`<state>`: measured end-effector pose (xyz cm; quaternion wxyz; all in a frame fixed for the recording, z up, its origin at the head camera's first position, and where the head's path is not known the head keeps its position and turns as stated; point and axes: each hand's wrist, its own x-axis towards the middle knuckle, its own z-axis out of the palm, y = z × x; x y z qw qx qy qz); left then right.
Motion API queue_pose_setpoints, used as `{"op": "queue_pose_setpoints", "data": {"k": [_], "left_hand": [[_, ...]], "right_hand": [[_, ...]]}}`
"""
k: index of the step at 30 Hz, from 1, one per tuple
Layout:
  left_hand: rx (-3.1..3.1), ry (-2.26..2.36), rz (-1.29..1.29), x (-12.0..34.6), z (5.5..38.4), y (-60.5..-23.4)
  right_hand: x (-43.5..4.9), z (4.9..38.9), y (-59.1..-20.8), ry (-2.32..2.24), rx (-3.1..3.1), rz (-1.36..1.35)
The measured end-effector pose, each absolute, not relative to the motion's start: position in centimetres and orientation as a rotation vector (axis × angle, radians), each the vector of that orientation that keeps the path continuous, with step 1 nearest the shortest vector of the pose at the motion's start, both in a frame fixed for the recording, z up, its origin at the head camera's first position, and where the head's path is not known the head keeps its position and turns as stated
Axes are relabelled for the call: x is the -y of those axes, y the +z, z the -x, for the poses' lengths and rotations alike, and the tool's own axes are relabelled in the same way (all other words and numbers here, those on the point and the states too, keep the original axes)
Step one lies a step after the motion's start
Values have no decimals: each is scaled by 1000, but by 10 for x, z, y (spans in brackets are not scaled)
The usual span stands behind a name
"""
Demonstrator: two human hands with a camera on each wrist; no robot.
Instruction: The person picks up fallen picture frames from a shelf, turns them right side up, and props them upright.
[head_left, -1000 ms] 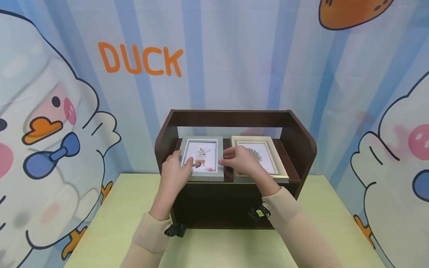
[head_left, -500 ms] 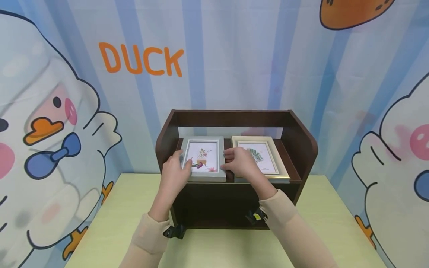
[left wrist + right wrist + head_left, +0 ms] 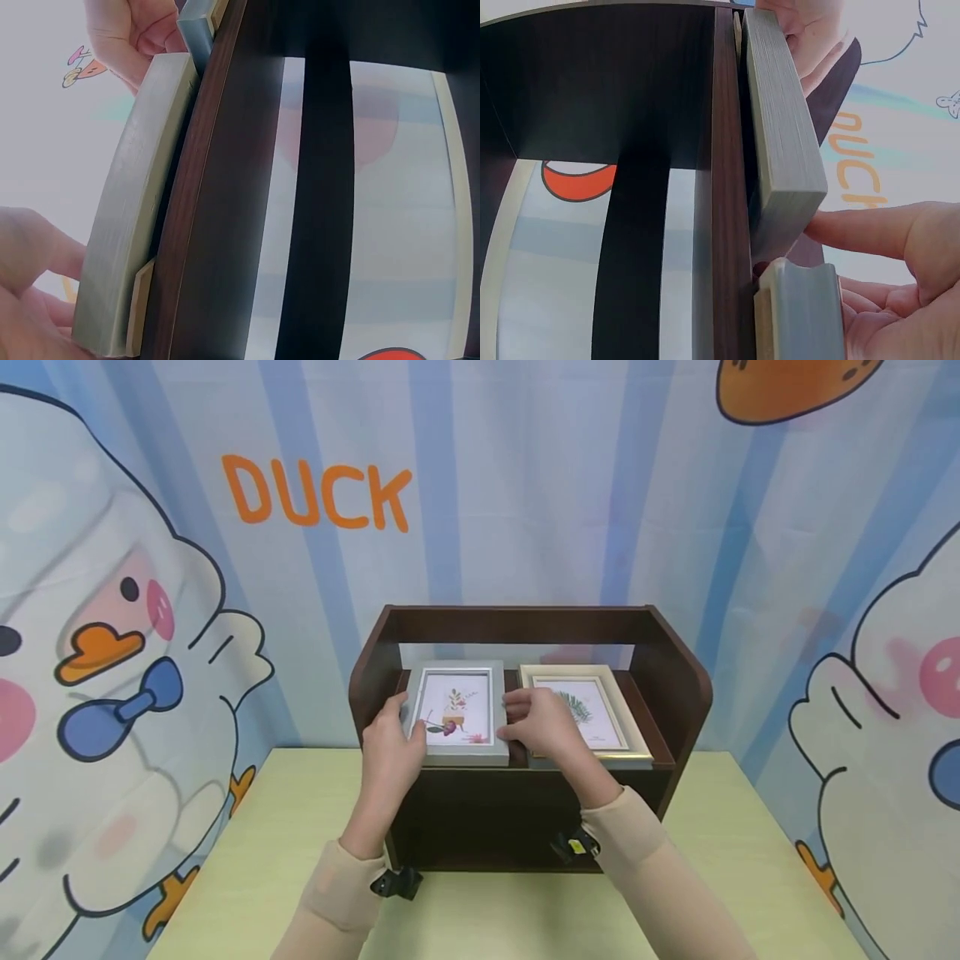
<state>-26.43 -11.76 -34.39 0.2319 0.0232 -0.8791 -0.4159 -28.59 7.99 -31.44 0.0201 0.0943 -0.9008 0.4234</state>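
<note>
A grey picture frame (image 3: pixel 465 756) with a potted-plant print lies on the left of the dark brown shelf's (image 3: pixel 517 818) top. My left hand (image 3: pixel 390 752) holds its left edge, thumb by the lower left corner and fingers along the side. My right hand (image 3: pixel 547 725) holds the right edge, thumb and fingers at that side, its wrist over the second frame. In the left wrist view a dark gap shows between the frame (image 3: pixel 139 202) and the shelf board. On the right lies a cream picture frame (image 3: pixel 624 714) with a gold lower edge and a green leaf print.
Raised side walls (image 3: pixel 678 685) and a back rail (image 3: pixel 517 625) enclose the shelf top. It stands on a pale yellow-green table (image 3: pixel 315 793). Behind hangs a blue striped curtain (image 3: pixel 517 510) with cartoon ducks.
The grey picture frame has shifted slightly to the right and its far edge sits a little higher in view, both hands staying at its sides. The cream frame has barely moved.
</note>
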Motion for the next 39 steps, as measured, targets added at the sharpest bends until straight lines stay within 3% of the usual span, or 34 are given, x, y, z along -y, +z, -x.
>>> {"op": "queue_pose_setpoints", "data": {"k": [39], "left_hand": [[2139,-1317,31,114,255,-345]], "right_hand": [[-81,286,-318,1836,2450,-185]]}}
